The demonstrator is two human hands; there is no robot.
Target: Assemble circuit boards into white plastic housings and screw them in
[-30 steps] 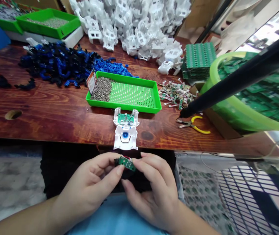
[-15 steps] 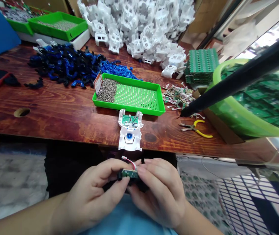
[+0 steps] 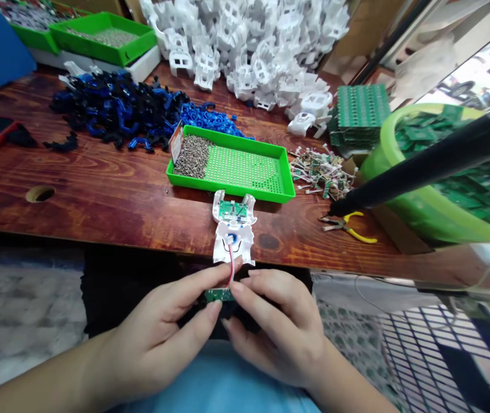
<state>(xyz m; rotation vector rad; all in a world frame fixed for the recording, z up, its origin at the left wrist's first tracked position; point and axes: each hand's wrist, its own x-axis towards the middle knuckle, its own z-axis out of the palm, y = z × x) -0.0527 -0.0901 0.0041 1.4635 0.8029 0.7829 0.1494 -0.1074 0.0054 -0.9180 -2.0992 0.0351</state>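
Between my fingertips, just below the table edge, is a small green circuit board. A red and white wire lead rises from it, and its white plug overlaps the lower shell. My left hand pinches the board between thumb and forefinger. My right hand is closed with its forefinger at the board's right end; a dark part beneath is mostly hidden. Ahead lies a white plastic shell with a blue round piece. Behind it sits another white shell holding a green board.
A green tray with small screws stands behind the shells. Yellow-handled pliers and wired boards lie right, beside a green tub. Blue-black parts and white shells are piled behind. A black pole crosses at right.
The wire lead has swung from leaning left to pointing up and away, over the white shell. The board sits slightly higher and further left, and my left forefinger has stretched out. The view shifted slightly.
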